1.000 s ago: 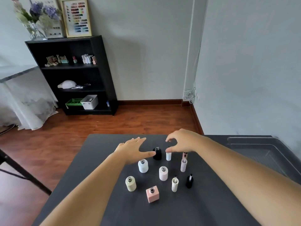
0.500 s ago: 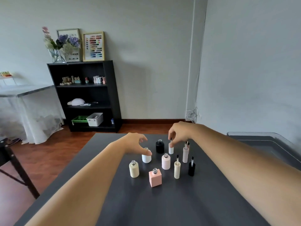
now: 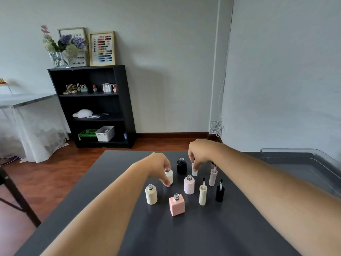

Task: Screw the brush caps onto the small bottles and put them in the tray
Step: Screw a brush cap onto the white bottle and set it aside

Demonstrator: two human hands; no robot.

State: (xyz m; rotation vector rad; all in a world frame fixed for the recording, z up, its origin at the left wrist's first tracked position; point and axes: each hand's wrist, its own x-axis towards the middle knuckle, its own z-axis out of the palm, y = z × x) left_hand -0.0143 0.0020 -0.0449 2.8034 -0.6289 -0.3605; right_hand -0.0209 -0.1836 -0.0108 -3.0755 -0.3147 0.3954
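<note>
1. Leftmost on the dark grey worktop stands a cream ribbed round bottle, uncapped, upright.
2. Just beyond it, the left hand has its grip pinched around a white round bottle, thumb low on its side, fingers near the neck.
3. Nearer the camera stands a pink square bottle; behind it are a pale pink round bottle and a black round bottle, all open-necked.
4. The right hand has its grip closed on a white brush cap that stands brush-up.
5. Further right stand a cream ribbed brush cap, a mauve brush cap and a black brush cap, bristles up.
6. A clear plastic tray sits at the far right edge.
</note>
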